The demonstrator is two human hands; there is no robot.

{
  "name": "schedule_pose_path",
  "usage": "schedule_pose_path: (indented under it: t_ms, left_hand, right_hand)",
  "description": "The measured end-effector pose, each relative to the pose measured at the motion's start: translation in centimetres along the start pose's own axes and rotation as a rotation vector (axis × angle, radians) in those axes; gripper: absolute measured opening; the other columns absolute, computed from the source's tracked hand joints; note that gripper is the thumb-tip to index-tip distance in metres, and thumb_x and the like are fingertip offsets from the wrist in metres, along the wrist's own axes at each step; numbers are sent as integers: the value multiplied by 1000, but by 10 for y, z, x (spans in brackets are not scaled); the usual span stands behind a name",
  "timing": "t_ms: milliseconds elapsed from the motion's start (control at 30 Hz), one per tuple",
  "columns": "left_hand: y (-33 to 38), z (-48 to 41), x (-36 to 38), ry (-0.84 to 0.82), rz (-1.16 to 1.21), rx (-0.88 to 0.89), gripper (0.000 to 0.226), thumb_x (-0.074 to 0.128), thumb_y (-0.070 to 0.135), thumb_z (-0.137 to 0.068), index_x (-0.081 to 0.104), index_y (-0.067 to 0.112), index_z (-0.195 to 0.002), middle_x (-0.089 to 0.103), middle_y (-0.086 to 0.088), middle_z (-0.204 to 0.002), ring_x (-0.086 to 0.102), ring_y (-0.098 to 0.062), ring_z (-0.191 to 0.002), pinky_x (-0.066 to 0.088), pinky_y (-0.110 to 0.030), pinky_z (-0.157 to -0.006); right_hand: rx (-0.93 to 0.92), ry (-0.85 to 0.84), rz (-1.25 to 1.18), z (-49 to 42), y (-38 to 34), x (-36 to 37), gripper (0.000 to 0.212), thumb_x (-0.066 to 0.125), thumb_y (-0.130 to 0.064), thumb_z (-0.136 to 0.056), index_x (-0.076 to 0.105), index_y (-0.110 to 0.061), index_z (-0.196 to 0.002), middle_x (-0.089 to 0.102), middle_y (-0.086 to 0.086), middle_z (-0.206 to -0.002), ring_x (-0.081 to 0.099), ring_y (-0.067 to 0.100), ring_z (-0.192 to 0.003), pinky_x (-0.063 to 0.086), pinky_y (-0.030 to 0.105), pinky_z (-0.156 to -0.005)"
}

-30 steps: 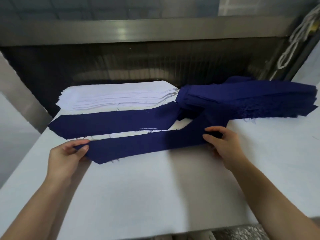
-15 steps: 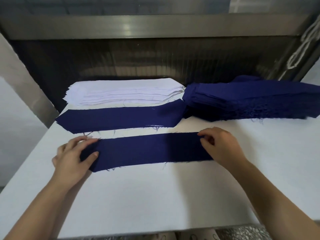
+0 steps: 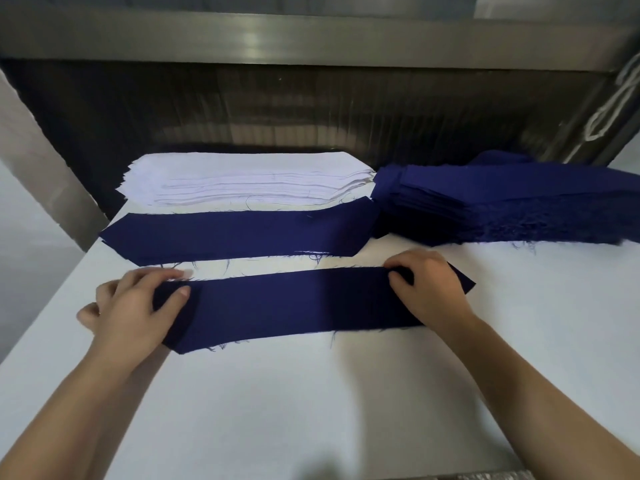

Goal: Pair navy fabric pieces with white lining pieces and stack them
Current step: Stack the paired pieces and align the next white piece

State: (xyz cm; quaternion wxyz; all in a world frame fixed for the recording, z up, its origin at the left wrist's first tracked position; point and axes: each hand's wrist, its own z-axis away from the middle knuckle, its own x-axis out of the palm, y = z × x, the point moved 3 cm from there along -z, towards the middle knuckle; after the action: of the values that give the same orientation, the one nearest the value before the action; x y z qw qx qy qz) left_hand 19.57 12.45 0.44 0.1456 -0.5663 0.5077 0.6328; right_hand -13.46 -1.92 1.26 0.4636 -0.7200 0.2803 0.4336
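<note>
The navy strip point(image 3: 294, 303) lay flat on the white table point(image 3: 311, 393), long axis running left to right, its right end angled a touch farther from the person than its left. Both ends were cut to a point, one showing past each hand, with loose threads fraying off the near edge.

The left hand point(image 3: 135, 306) was palm down on the left end, forefinger stretched along the far edge and thumb laid flat on the cloth. It pressed rather than gripped, with the outer fingers trailing off onto the table. The right hand point(image 3: 429, 289) sat over the right end, knuckles raised, fingers curled down and pinching at the far edge. Its thumb was hidden beneath the palm. Both forearms reached in from the near edge of the table.

Just beyond, parallel and apart by a thin band of table, lay a second navy piece point(image 3: 235, 233). Behind that sat the stack of white lining point(image 3: 242, 178), and to its right the thick pile of navy pieces point(image 3: 502, 202), its left end overlapping the tip of the second piece. A metal rail point(image 3: 311, 39) crossed above, and a white cord point(image 3: 616, 98) hung at far right. Nothing lay over the strip but the two hands.
</note>
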Motion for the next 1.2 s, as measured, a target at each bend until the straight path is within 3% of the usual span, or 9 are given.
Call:
schedule_pose_path:
  t_ms: [100,167,300,467,567,800,933,1033,1200]
  left_hand:
    - [10,-29,-4,73,29,11,27,57,50,-89,62,34,-110,51,6,-126,30,-28,-125,19,-35,-99]
    - [19,-53,-3,75,-4,2,26,57,43,-93,62,31,-115,49,-1,-133,29,-29,-126,18,-34,-98]
    - [40,-98,2,46,-104,30,35,51,45,-94,57,29,-124,45,-5,-139,26,-28,-130,18,-38,-100]
    - [59,-146,14,69,-141,96,42,43,45,-97,51,24,-132,41,-8,-144,23,-30,-134,18,-43,-103]
    - [65,-173,19,97,-140,119,47,39,45,-98,45,20,-138,39,-11,-146,24,-32,-135,18,-45,-104]
    - [65,-218,27,36,-193,98,55,27,51,-99,32,24,-147,25,-6,-156,18,-29,-141,13,-44,-109]
    - [60,-218,39,-73,-322,127,55,19,57,-98,39,31,-142,31,-8,-153,23,-30,-138,14,-45,-108]
    - [52,-213,45,-90,-334,149,55,19,56,-98,36,31,-144,28,-6,-155,22,-28,-140,12,-43,-108]
    - [49,-207,47,-25,-304,217,55,22,50,-100,40,19,-143,32,-3,-154,25,-25,-139,13,-39,-105]
  right_hand:
    - [-52,39,-104,-25,-17,2,32,51,-4,-90,63,-14,-118,59,2,-121,48,21,-113,29,14,-89]
    - [-87,25,-137,-49,-29,4,39,49,-1,-90,57,-12,-126,54,6,-129,44,22,-119,26,12,-93]
    - [-90,-23,-133,-99,-49,11,49,49,-9,-93,40,-10,-141,39,9,-144,31,24,-134,23,28,-110]
    - [-70,-60,-8,-149,-62,26,59,43,-24,-98,16,-16,-150,8,12,-157,4,26,-144,9,37,-117]
    - [-72,-52,81,-172,-64,34,61,39,-31,-99,8,-19,-150,-1,10,-158,-6,25,-145,7,41,-116]
    - [-49,-217,190,-203,-59,57,55,30,-38,-99,14,-23,-149,10,12,-156,4,27,-144,4,40,-116]
    - [-39,-140,197,-208,-57,58,50,28,-41,-99,25,-27,-146,22,15,-151,14,30,-140,8,40,-114]
    - [-8,-142,226,-209,-54,58,49,23,-44,-99,26,-29,-146,20,18,-152,9,31,-142,4,43,-114]
    - [-63,-131,311,-211,-57,58,48,22,-39,-100,32,-19,-142,34,2,-147,19,22,-140,2,46,-116]
